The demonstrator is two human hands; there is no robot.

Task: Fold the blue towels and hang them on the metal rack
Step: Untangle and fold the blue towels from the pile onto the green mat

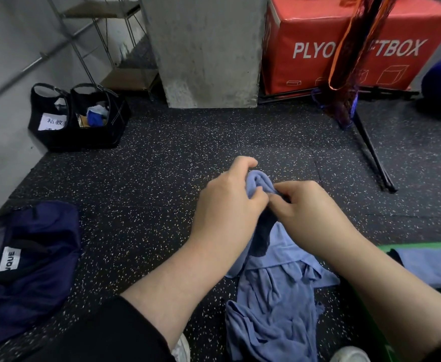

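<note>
Open speckled floor point(162, 165) spreads ahead, edged by a concrete pillar point(206, 48), red box point(344, 43), black bags point(78, 118) and metal rack point(104, 40) far left. Left hand point(230, 202) and right hand point(311, 207) both pinch the blue towel point(274, 296), which hangs lengthwise toward the person.

The towel point(271, 296) was light blue, the floor point(188, 142) black with white speckles, the plyo box point(305, 35) red with white lettering.
</note>
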